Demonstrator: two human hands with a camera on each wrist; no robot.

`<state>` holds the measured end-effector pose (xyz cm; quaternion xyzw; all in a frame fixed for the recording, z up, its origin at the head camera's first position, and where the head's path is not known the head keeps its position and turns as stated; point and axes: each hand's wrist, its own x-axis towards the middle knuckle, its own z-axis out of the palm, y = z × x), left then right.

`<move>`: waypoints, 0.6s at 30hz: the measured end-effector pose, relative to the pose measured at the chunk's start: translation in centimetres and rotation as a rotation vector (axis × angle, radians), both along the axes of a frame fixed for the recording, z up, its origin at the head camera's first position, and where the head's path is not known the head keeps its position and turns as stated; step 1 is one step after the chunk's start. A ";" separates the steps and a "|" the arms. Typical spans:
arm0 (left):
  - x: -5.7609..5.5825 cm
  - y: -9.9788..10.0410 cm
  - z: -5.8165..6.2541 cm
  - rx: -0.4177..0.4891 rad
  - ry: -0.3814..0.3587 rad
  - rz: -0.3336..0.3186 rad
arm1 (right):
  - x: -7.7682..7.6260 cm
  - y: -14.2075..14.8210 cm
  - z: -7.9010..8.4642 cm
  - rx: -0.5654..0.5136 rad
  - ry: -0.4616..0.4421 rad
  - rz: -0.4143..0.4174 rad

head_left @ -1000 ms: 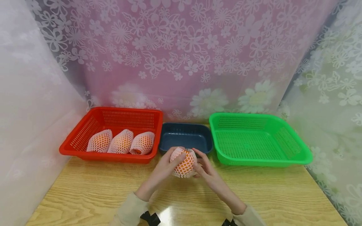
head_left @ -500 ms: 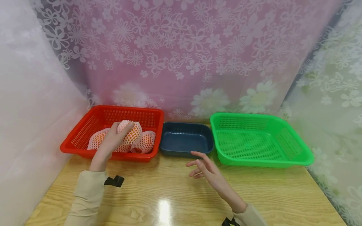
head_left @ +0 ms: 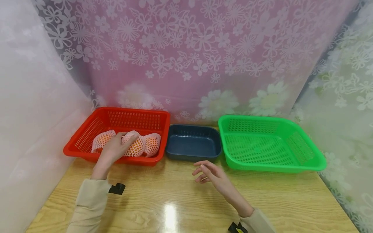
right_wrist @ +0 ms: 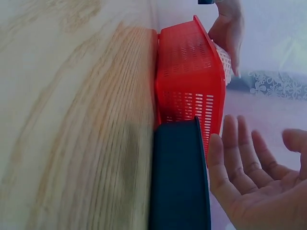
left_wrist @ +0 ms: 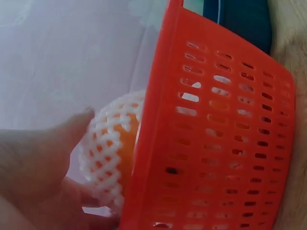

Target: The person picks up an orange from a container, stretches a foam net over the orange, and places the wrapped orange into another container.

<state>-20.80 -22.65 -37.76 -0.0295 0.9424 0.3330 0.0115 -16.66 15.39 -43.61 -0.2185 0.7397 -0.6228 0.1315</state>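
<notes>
My left hand (head_left: 115, 148) grips an orange fruit (head_left: 134, 146) in a white foam net, low inside the red basket (head_left: 137, 114). In the left wrist view, thumb and fingers curve round the netted fruit (left_wrist: 108, 153), which shows above the basket's rim. Two more netted fruits lie beside it: one on the left (head_left: 101, 141), partly behind the hand, and one on the right (head_left: 152, 144). My right hand (head_left: 214, 174) hovers over the table in front of the blue tray, fingers loosely bent and holding nothing; the right wrist view shows its bare palm (right_wrist: 259, 187).
A dark blue tray (head_left: 193, 155) stands between the red basket and a green basket (head_left: 271, 166) on the right. All three stand at the back of the wooden table (head_left: 180, 194). Behind hangs a pink flowered curtain (head_left: 186, 58), with pale sheets at both sides.
The left hand has carried the netted fruit from in front of the blue tray leftward, then down into the red basket. The right hand has let go of it and stayed near the middle.
</notes>
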 end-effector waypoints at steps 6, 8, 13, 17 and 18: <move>0.8 1.0 0.4 0.091 0.359 0.099 | 0.0 0.7 0.4 0.029 0.061 -0.120; 1.0 2.0 0.8 0.123 0.526 0.114 | 0.0 0.9 1.0 0.051 0.122 -0.178; 1.7 6.0 1.6 0.225 0.725 0.022 | -0.2 0.9 2.8 0.160 0.399 -0.332; 2.5 10.0 1.0 0.201 0.721 -0.118 | -0.4 0.4 3.7 0.299 0.618 -0.428; 2.7 10.9 0.7 0.172 0.712 -0.153 | -0.4 0.3 3.8 0.350 0.658 -0.441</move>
